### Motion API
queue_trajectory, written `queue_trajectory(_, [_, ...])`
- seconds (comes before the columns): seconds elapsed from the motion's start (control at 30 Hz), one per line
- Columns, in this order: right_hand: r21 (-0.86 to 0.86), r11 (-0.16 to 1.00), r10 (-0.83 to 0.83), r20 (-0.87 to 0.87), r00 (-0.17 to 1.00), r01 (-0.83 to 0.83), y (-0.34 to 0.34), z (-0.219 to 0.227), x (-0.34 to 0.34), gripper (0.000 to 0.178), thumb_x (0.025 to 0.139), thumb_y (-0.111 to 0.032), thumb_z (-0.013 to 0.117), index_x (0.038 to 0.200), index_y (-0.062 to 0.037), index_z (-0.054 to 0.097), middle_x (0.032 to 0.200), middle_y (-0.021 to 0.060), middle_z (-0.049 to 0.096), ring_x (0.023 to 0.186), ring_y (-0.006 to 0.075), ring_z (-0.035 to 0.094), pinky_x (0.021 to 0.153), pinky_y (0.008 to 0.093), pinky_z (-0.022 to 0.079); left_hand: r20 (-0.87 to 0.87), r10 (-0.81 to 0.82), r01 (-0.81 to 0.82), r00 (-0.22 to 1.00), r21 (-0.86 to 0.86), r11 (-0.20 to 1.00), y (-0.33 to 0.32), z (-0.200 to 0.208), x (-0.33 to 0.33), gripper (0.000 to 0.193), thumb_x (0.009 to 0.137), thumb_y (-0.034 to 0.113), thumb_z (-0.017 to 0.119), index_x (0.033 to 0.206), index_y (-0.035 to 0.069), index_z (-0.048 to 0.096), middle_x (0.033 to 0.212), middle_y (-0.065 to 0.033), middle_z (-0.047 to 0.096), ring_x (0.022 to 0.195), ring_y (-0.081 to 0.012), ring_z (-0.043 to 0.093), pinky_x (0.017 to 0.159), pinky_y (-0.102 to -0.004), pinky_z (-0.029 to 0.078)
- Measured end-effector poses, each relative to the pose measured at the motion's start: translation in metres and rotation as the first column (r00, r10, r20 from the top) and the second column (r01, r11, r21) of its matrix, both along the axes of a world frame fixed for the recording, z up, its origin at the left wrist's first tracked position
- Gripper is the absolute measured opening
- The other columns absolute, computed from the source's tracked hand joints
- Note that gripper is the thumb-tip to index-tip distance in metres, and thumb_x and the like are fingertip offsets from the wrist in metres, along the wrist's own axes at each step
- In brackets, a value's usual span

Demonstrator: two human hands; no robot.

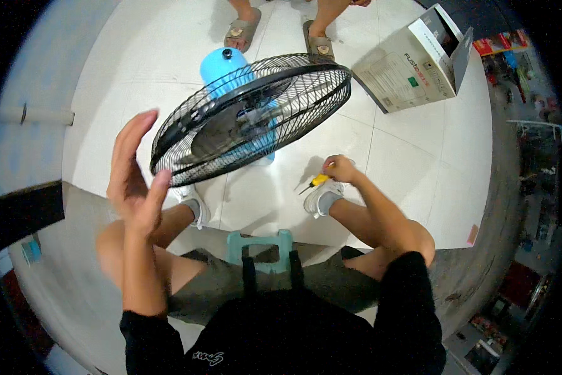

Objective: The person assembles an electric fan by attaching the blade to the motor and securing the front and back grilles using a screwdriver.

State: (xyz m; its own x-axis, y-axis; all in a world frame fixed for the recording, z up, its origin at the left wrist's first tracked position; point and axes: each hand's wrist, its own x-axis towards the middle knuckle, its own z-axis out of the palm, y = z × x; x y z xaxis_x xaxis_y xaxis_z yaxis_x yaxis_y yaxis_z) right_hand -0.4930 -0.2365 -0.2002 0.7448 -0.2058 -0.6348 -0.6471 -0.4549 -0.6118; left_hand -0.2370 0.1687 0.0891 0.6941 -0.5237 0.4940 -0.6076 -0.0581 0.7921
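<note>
Screwdriver gripped in right hand, left hand open beside fan grille, white carton behind

Single head-worn fisheye view, looked steeply down over the seated person's lap, faced the white tiled floor, sat close above the fan, edges bent at the rim, dark surroundings perhaps shop clutter

I see the black wire fan cage tilted over its blue motor housing on the white tiled floor. My left hand is raised open just left of the cage, apart from it. My right hand, below and right of the cage, grips a yellow-handled screwdriver. A cardboard box lies right of the cage; another person's sandalled feet stand beyond it.
</note>
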Motion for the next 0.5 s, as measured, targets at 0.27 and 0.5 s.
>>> queue_trajectory(0.27, [0.417,0.769,-0.497,-0.089,0.863,0.486,0.091,-0.148,-0.001,0.015,0.086,-0.010,0.072,0.094,0.0024,0.069,0.071,0.0093,0.066,0.053,0.0133,0.061,0.050,0.0277,0.051,-0.399,0.240,-0.257,0.885,0.009,0.966,0.039,-0.050,0.023,0.047,0.093,0.011,0.048,0.133,-0.012,0.055,0.133,-0.0258,0.060,0.126,-0.0350,0.058,0.113,-0.0459,0.040])
queue_trajectory(0.5, [-0.420,0.905,-0.034,0.080,0.996,0.064,0.052,-0.132,0.020,0.031,0.083,-0.023,0.075,0.106,-0.0023,0.071,0.086,0.0124,0.071,0.073,0.0198,0.068,0.068,0.0340,0.055,-0.200,0.401,-0.142,0.894,0.722,0.677,0.123,-0.148,0.014,0.039,0.097,0.016,0.058,0.130,-0.006,0.061,0.131,-0.0211,0.062,0.120,-0.0288,0.060,0.108,-0.0407,0.042])
